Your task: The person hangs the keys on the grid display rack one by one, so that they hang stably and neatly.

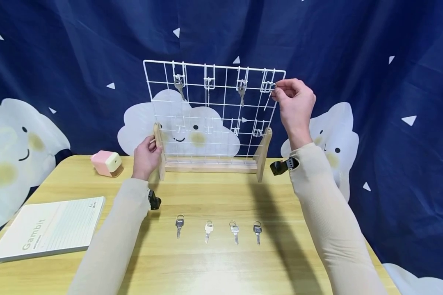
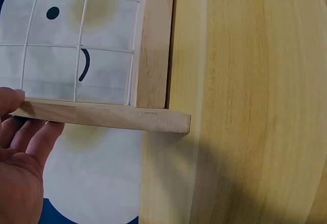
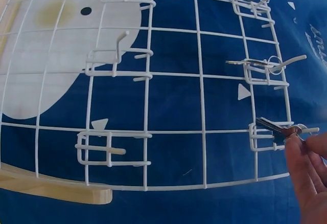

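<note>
A white wire grid rack stands upright in a wooden base at the back of the table. My left hand grips the rack's left wooden upright, thumb on one side and fingers on the other. At the top right hook, my right hand pinches a key near its ring, which appears to be on the hook's prong. Other keys hang along the top row: a left key, an edge-on key and a third key.
Lower hooks on the grid carry no keys. On the table lie several keys in a row, among them a white-headed key and a dark-headed key. A notebook and a pink pencil sharpener are at left.
</note>
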The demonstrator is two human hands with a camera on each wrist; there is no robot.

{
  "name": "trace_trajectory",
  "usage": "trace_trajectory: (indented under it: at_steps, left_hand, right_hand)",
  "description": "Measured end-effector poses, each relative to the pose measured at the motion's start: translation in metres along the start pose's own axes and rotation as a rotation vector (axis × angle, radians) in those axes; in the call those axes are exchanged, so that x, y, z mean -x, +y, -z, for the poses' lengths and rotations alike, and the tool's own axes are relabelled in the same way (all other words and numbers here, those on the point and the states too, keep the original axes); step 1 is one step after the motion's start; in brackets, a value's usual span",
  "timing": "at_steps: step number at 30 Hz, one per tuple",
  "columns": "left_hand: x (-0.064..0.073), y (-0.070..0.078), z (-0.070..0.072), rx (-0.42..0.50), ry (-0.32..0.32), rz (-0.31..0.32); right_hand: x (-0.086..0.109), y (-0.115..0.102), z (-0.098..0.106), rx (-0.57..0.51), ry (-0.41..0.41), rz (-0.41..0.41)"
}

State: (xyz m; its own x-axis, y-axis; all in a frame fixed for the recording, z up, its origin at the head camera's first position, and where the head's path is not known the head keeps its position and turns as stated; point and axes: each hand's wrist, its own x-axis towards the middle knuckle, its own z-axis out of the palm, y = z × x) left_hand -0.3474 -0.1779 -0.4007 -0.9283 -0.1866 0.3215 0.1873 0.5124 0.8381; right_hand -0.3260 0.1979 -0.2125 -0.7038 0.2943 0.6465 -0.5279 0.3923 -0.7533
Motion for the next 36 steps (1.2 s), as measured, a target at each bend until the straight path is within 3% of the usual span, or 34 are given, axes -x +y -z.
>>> trace_trajectory:
  at_steps: [9,17,36]
  left_hand:
    - [0.000,-0.004,0.001,-0.016,-0.012,0.002]
    - [0.000,-0.003,0.000,-0.025,-0.014,0.007]
    - [-0.001,-0.001,0.001,0.047,-0.010,0.012]
  right_hand:
    - [0.014,0.012,0.008,0.142,-0.016,0.018]
    - [0.048,0.029,0.011,0.156,-0.108,0.077]
    - [0.121,0.064,0.000,0.282,-0.620,-0.050]
